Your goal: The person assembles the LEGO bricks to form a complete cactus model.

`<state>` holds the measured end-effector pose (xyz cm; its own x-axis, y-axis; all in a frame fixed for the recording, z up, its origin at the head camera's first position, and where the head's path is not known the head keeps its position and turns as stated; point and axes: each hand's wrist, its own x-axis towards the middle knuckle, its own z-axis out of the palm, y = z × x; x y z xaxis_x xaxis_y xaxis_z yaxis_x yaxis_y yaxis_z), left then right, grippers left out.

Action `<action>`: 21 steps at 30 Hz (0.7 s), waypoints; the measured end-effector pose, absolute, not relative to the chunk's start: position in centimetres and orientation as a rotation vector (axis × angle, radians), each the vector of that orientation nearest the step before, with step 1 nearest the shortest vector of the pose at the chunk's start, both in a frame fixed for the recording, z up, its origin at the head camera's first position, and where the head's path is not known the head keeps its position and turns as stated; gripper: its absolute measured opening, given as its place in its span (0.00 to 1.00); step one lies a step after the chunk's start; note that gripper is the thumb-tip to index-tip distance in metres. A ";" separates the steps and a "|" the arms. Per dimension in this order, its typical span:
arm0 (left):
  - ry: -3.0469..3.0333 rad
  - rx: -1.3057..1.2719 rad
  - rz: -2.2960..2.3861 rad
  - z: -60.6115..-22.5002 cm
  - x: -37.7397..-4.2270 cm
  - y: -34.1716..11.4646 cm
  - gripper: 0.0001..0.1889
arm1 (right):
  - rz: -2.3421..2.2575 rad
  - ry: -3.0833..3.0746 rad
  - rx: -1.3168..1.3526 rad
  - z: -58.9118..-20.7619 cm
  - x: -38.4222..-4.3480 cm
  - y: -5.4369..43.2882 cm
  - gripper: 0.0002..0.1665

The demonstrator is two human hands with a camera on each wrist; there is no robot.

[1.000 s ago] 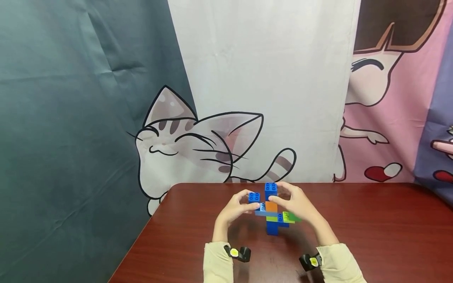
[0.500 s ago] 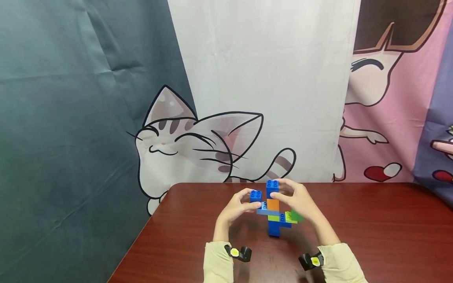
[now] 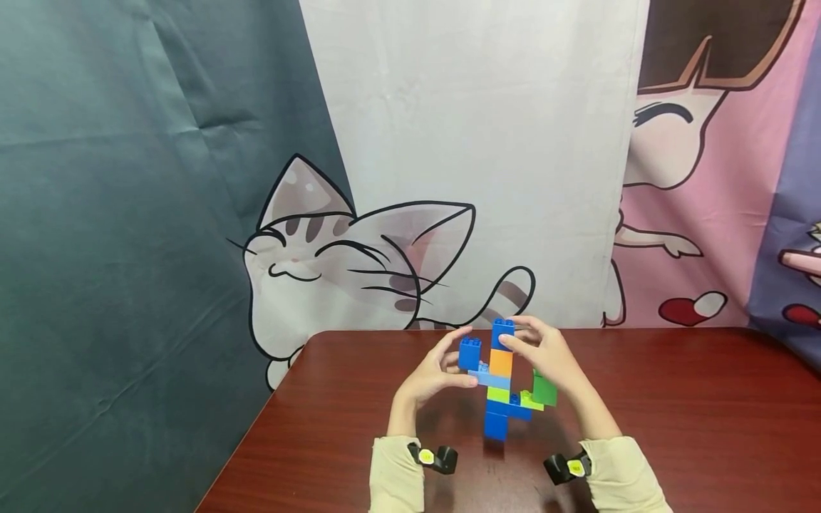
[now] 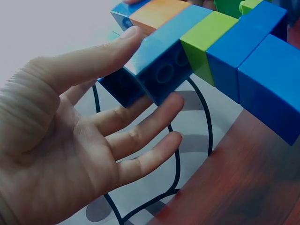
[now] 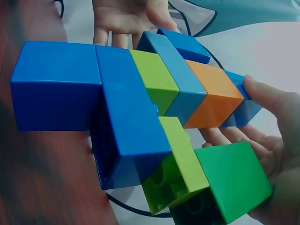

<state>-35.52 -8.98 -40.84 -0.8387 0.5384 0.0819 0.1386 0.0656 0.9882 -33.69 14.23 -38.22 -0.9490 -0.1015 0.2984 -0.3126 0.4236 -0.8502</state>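
A joined figure of toy building bricks stands between the hands, tilted, its underside blue brick (image 3: 496, 426) low over the table. My right hand (image 3: 548, 356) pinches the blue brick (image 3: 503, 333) on top, above an orange brick (image 3: 501, 363). My left hand (image 3: 430, 374) is spread around the figure's left arm, thumb at the end of the light blue brick (image 4: 164, 51) and other fingers fairly straight behind and below it. Another blue brick (image 3: 470, 354) sits on that arm. On the right arm, a green brick (image 5: 234, 180) rises from a lime brick (image 5: 180, 164).
The red-brown wooden table (image 3: 321, 434) spreads beneath. Behind its far edge hangs a printed cloth (image 3: 545, 142) with a cartoon cat (image 3: 301, 299). Black cameras sit at the left wrist (image 3: 442, 459) and right wrist (image 3: 559, 469).
The figure has shifted slightly right and tipped, showing more of its front faces. The right hand has risen with its top. The left thumb and index finger have spread wider apart.
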 end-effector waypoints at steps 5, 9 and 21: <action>2.046 0.708 1.808 -41.0 -35.6 -8.7 0.42 | 1.606 -2.494 0.336 -38.4 -33.9 14.4 0.33; 2.045 0.711 1.806 -41.0 -35.6 -8.5 0.40 | 1.646 -2.503 0.324 -38.5 -34.0 14.5 0.34; 2.052 0.631 1.836 -41.2 -35.5 -8.2 0.35 | 1.693 -2.546 0.346 -38.6 -34.2 15.0 0.36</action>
<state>-35.54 -8.18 -41.19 -0.8532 0.5184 0.0570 0.1141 0.0788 0.9903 -34.16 15.02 -38.55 -0.9726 -0.1505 0.1771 -0.2215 0.3700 -0.9022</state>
